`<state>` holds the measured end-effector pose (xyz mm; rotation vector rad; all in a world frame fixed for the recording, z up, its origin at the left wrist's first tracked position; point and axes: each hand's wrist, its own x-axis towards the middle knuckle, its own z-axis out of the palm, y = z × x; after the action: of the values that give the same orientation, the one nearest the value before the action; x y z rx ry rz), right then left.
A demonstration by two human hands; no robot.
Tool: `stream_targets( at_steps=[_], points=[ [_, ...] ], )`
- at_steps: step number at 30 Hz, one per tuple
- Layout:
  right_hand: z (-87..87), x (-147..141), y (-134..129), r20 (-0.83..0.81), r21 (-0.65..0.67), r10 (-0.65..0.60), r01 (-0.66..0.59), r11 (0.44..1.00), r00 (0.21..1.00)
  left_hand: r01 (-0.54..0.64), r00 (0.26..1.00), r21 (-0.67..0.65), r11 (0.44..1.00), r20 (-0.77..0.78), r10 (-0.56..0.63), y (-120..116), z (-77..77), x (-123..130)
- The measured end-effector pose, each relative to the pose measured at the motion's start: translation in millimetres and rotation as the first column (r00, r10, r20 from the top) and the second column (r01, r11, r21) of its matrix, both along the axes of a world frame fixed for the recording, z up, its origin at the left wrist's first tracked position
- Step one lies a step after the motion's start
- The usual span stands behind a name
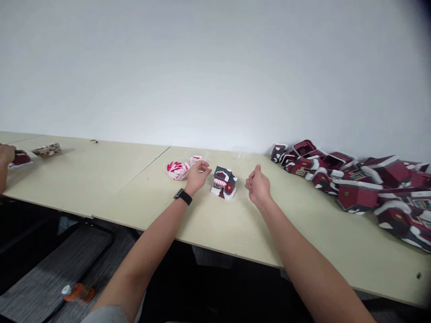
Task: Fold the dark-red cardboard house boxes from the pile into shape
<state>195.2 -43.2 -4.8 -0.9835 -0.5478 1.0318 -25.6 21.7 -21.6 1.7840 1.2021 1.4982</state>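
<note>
A small model house (223, 183), dark red with a grey roof, white snow-like patches and a red-and-white striped awning, stands upright on the table. Just left of it is my left hand (198, 175), fingers loosely bent and partly apart, with nothing visible in them. My right hand (258, 185) is on the other side of the house, apart from it, with curled fingers and the thumb up; the inside of the fist is hidden. Beside my left hand sits a bowl of red-and-white pieces (177, 170). More red-and-white pieces (196, 159) lie behind that hand.
Many similar dark red houses (357, 195) are piled along the right side against the wall (215, 72). A clear dish (241, 155) sits at the back. At far left, another person's hand (6, 154) touches a dark red piece. A bottle (78, 292) lies below the table (111, 179).
</note>
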Motion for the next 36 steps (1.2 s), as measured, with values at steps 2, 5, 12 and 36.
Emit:
stream_targets(
  at_steps=[2,5,12,36],
  points=[
    [1.7,-0.8,-1.7,0.000,0.015,0.026,-0.026,1.000,1.000,0.000,1.000,0.025,1.000,-0.008,0.000,-0.1,0.3,-1.2],
    [3.4,-1.0,-2.8,0.010,0.013,0.033,-0.033,0.999,0.999,0.004,1.000,0.048,0.999,-0.021,-0.003,0.4,0.4,-2.5],
    [4.6,-3.0,-2.8,0.017,-0.030,0.039,-0.038,0.999,0.999,-0.004,1.000,0.042,0.999,-0.027,0.005,3.5,-0.7,-2.4],
    [-5.1,-3.2,2.4,0.115,-0.019,-0.069,0.071,0.997,0.991,0.001,0.993,0.006,1.000,0.116,-0.002,3.3,0.7,1.1]
  ],
)
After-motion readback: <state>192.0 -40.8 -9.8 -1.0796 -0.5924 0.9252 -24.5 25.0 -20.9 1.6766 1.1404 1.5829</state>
